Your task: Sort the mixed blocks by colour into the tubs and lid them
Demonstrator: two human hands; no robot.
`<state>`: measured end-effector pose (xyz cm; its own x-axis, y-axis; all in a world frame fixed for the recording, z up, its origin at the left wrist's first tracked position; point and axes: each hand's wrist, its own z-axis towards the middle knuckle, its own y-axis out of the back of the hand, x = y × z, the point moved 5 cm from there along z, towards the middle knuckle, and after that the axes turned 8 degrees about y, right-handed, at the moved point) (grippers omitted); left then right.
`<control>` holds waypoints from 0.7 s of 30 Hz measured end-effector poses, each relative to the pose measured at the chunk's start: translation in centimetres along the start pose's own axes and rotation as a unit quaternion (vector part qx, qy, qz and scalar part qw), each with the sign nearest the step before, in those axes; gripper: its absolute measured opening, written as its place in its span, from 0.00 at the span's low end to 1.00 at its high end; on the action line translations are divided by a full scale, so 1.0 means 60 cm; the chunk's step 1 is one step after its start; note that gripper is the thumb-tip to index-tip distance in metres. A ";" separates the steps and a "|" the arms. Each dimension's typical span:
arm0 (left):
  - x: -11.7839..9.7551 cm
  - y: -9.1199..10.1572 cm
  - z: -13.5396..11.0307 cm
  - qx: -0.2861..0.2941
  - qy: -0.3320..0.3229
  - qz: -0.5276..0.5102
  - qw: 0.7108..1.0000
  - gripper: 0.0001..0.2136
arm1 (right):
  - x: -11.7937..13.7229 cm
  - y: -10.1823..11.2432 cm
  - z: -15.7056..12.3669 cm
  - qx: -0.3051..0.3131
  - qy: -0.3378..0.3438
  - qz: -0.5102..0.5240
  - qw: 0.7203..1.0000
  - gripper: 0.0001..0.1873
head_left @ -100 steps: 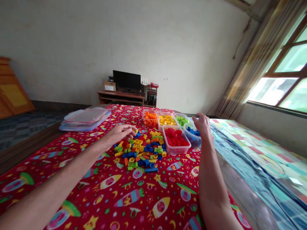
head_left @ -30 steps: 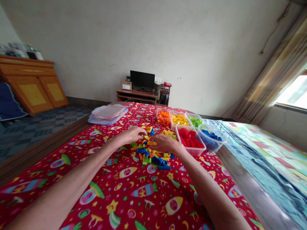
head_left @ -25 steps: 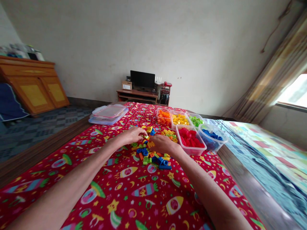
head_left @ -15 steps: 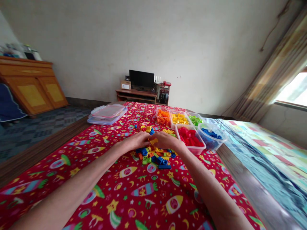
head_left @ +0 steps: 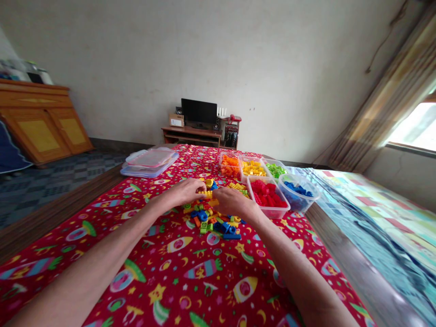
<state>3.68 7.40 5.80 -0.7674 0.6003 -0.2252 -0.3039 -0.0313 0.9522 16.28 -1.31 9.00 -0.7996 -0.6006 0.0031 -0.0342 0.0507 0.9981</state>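
Note:
A heap of mixed coloured plastic bricks (head_left: 213, 220) lies on the red rocket-print tablecloth (head_left: 190, 272). My left hand (head_left: 186, 190) and my right hand (head_left: 232, 202) meet over the far side of the heap, fingers curled. Between their fingertips sits a yellow brick (head_left: 205, 194), pinched from both sides. Beyond them stand clear tubs of sorted bricks: orange (head_left: 229, 166), yellow (head_left: 252, 169), green (head_left: 276, 169), red (head_left: 268, 198) and blue (head_left: 298, 193).
A stack of clear tub lids (head_left: 150, 160) lies at the far left of the table. The table's right edge (head_left: 344, 259) runs beside a patterned bed cover. A wooden cupboard (head_left: 44, 120) and a TV stand with a monitor (head_left: 199, 122) stand against the walls.
My right hand came back from the blue tub to the heap. Both hands closed in on a yellow brick, drew near, then shifted slightly farther over the heap.

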 end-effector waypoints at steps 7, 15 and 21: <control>0.008 0.019 -0.004 -0.033 0.106 -0.038 0.993 0.12 | 0.032 -0.034 0.016 -0.002 0.027 -0.022 0.999 0.18; 0.009 0.011 0.000 0.013 0.134 -0.276 0.952 0.24 | -0.077 -0.009 0.028 -0.227 -0.081 0.232 0.942 0.10; -0.016 -0.002 -0.008 0.051 0.177 -0.469 0.864 0.27 | -0.101 -0.038 0.046 -0.299 -0.077 0.574 0.758 0.09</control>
<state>4.21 6.47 5.78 -0.3401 0.0406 -0.9395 -0.8485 0.4175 0.3252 19.53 4.40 6.53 -0.1578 -0.3322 0.9299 0.9790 0.0707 0.1914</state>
